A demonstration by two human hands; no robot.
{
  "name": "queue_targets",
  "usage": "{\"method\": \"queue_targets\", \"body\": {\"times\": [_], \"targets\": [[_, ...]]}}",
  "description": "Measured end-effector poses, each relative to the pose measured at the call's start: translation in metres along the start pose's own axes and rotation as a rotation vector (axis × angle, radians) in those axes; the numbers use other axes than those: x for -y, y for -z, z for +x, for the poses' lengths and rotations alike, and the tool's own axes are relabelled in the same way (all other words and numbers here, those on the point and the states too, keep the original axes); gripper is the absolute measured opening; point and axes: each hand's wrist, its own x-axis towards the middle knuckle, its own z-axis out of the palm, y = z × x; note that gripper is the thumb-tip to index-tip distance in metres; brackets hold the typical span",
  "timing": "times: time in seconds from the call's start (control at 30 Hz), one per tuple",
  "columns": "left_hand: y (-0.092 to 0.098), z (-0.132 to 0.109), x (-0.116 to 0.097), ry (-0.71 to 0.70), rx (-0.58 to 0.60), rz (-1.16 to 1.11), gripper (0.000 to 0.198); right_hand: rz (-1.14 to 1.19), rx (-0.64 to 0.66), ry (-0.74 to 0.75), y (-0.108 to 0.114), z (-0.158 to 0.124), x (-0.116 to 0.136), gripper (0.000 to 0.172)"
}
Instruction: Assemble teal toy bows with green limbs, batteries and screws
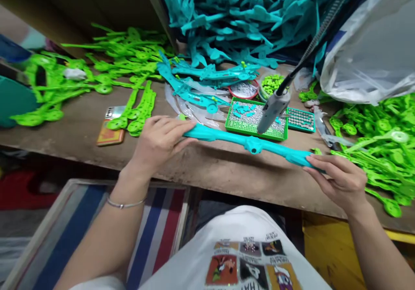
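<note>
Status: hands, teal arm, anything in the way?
Left hand, right hand each grip one end of teal arm. Held over bench edge. Hanging screwdriver, green tray close behind.

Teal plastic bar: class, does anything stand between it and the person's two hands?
Nothing visible does. The left hand holds the teal plastic bar at its left end; the right hand pinches its right end.

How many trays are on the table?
2: a green tray behind the held teal piece, a smaller teal tray right beside it. More may hide under the piles.
</note>
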Motion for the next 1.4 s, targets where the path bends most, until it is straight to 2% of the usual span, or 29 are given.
{"method": "queue_targets", "body": {"times": [0.13, 0.3, 0.43, 0.5, 0.57, 0.6, 0.63, 0.7, 0.73, 0.8, 0.83, 0.9, 0.97, 1.1, 1.13, 1.2, 1.23, 1.3, 1.4], "targets": [[-0.004, -0.007, 0.010, 0.021, 0.045, -0.104, 0.030, 0.022, -0.005, -0.036, 0.003, -0.003, -0.002, 0.038], [-0.022, -0.013, 0.006, 0.076, -0.089, -0.100, 0.024, 0.034, -0.011, -0.065, -0.001, -0.008, 0.000, 0.038], [-0.018, -0.020, 0.009, 0.053, -0.133, -0.039, 0.017, 0.027, -0.009, -0.071, -0.006, -0.012, 0.020, 0.041], [-0.013, -0.033, 0.001, 0.047, -0.193, -0.036, 0.027, 0.051, -0.011, -0.094, -0.009, -0.015, 0.038, 0.040], [-0.013, -0.050, -0.025, 0.111, -0.271, -0.118, 0.044, 0.123, -0.013, -0.148, -0.018, -0.019, 0.060, 0.036], [-0.015, -0.060, -0.045, 0.169, -0.320, -0.201, 0.045, 0.147, -0.021, -0.177, -0.024, -0.023, 0.070, 0.033], [-0.019, -0.069, -0.069, 0.215, -0.261, -0.346, 0.036, 0.160, -0.043, -0.204, -0.032, -0.026, 0.080, 0.029], [-0.031, -0.080, -0.127, 0.410, -0.121, -0.667, 0.014, 0.172, -0.085, -0.247, -0.051, -0.036, 0.099, 0.022], [-0.038, -0.081, -0.156, 0.522, 0.025, -0.894, 0.010, 0.184, -0.105, -0.253, -0.061, -0.041, 0.107, 0.020], [-0.056, -0.073, -0.205, 0.783, 0.312, -1.451, 0.032, 0.211, -0.111, -0.246, -0.078, -0.053, 0.121, 0.018], [-0.064, -0.065, -0.223, 0.886, 0.359, -1.697, 0.042, 0.221, -0.102, -0.235, -0.084, -0.059, 0.126, 0.017], [-0.079, -0.047, -0.245, 1.071, 0.353, -1.952, 0.044, 0.250, -0.075, -0.215, -0.088, -0.069, 0.130, 0.017], [-0.086, -0.032, -0.250, 1.211, 0.317, -2.013, 0.039, 0.314, -0.062, -0.236, -0.083, -0.073, 0.123, 0.020], [-0.083, -0.026, -0.246, 1.314, 0.354, -2.031, 0.035, 0.313, -0.131, -0.381, -0.058, -0.063, 0.076, 0.039], [-0.081, -0.027, -0.245, 1.318, 0.353, -2.026, 0.034, 0.287, -0.059, -0.361, -0.052, -0.058, 0.062, 0.048], [-0.080, -0.032, -0.244, 1.312, 0.361, -2.008, 0.035, 0.227, 0.193, -0.269, -0.046, -0.046, 0.037, 0.065], [-0.080, -0.033, -0.243, 1.308, 0.376, -1.996, 0.035, 0.191, 0.322, -0.227, -0.045, -0.041, 0.028, 0.069], [-0.081, -0.036, -0.240, 1.301, 0.422, -1.968, 0.036, 0.113, 0.513, -0.173, -0.046, -0.031, 0.018, 0.062], [-0.081, -0.039, -0.234, 1.288, 0.467, -1.931, 0.039, 0.029, 0.631, -0.103, -0.049, -0.019, 0.015, 0.037]]}}
